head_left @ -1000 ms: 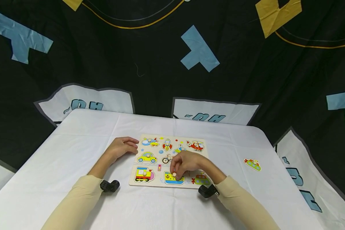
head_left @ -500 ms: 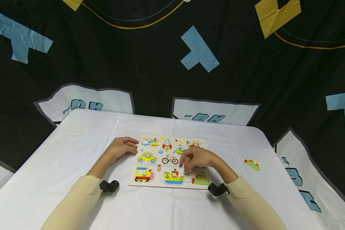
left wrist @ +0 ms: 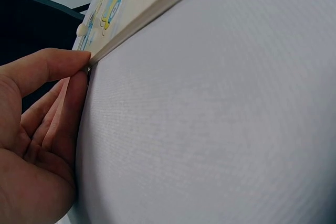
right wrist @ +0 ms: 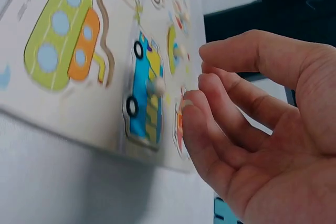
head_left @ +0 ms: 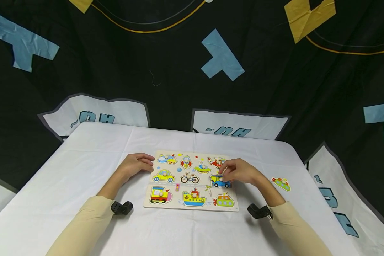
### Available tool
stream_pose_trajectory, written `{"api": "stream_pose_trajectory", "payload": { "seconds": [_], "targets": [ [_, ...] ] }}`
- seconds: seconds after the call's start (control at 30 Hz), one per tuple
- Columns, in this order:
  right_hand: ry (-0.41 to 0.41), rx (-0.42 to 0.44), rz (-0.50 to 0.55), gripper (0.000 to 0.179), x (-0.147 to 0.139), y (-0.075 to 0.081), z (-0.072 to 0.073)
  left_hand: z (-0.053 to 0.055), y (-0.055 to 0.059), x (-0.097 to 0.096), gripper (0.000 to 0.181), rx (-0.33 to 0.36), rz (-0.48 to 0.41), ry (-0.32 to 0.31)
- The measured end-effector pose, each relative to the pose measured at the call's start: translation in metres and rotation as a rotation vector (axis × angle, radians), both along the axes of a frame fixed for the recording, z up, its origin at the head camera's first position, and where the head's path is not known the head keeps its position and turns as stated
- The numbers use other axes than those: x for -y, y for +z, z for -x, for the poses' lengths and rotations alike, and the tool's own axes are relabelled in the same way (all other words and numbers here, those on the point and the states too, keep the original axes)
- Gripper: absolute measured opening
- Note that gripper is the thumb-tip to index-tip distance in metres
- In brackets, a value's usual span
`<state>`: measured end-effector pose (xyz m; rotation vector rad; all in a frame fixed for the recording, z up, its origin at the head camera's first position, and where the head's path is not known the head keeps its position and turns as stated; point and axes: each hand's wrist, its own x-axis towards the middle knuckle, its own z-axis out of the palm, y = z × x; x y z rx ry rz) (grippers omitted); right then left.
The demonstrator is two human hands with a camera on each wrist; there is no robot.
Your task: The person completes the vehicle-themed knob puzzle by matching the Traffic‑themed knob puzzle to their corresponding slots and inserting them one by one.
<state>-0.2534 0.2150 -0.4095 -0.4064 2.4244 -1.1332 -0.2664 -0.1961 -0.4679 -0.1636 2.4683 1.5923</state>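
Observation:
A wooden peg puzzle board (head_left: 176,186) lies on the table, its knobbed pieces showing vehicles. My left hand (head_left: 134,166) rests at its left edge; fingertips (left wrist: 79,61) touch the edge in the left wrist view. My right hand (head_left: 242,171) hovers over the board's right side, beside the blue and yellow truck piece (right wrist: 144,93). Its fingers are loosely bent, apart from the truck's knob, and hold nothing. The ship piece (head_left: 194,199) sits in the bottom row. At bottom right, the submarine recess (right wrist: 58,35) shows its printed picture. A loose submarine piece (head_left: 281,184) lies on the table to the right.
A white cloth covers the table (head_left: 115,227). Behind it hangs a black curtain (head_left: 166,81) with blue and yellow tape shapes. Each wrist carries a small black camera, the right wrist camera (head_left: 259,211) standing just off the board's right corner.
My right hand has let go of the ship piece's knob and moved right and up across the board, uncovering the ship and bicycle. My left hand stays in place.

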Motion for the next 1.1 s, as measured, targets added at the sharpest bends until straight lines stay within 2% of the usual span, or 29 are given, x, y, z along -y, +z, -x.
{"api": "stream_pose_trajectory", "payload": {
  "seconds": [0.2, 0.43, 0.9, 1.1],
  "targets": [
    [-0.134, -0.058, -0.019, 0.028, -0.02, 0.003, -0.002, 0.0, 0.0, 0.0, 0.049, -0.004, 0.005, -0.004],
    [-0.251, -0.144, -0.061, 0.03, -0.043, 0.005, -0.007, 0.0, 0.0, 0.0, 0.049, -0.006, 0.008, -0.006],
    [-0.355, -0.337, -0.165, 0.036, -0.078, 0.003, -0.015, 0.001, -0.001, 0.0, 0.049, -0.003, 0.0, -0.001],
    [-0.433, -0.382, -0.195, 0.036, -0.098, 0.004, -0.018, 0.0, -0.001, 0.0, 0.049, -0.009, 0.011, -0.002]
  ]
}}
